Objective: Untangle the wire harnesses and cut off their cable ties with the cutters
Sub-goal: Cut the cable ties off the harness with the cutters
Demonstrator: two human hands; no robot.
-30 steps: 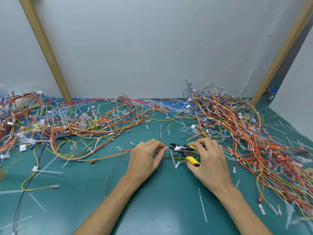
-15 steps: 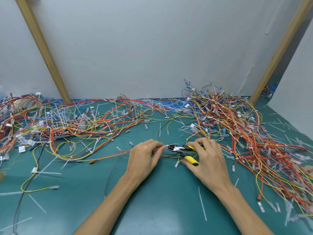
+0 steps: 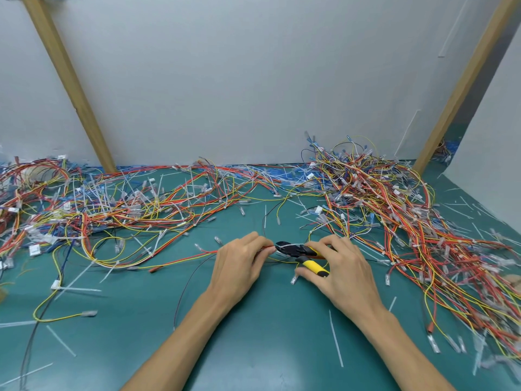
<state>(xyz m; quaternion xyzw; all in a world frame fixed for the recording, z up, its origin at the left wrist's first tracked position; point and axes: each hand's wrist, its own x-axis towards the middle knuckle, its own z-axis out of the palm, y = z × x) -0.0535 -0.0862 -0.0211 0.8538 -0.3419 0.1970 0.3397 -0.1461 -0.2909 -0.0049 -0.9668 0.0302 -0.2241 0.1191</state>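
cutters (image 3: 298, 251) edged leftward, clenched in the right hand (image 3: 346, 272) grip (left hand (image 3: 239, 263) pinches a wire (image 3: 203, 253)).

Work surface: a teal-green mat (image 3: 267, 340) covers the whole table, reaching to the wall at the back.
Back wall: a plain white panel (image 3: 225, 80) stands upright behind the mat.
Left post: a bare wooden beam (image 3: 71, 86) leans against the panel, its foot on the mat's far edge.
Right post: a second wooden beam (image 3: 468, 80) slants the opposite way.
Side panel: a white board (image 3: 496, 165) closes the right side, just beside the right post.
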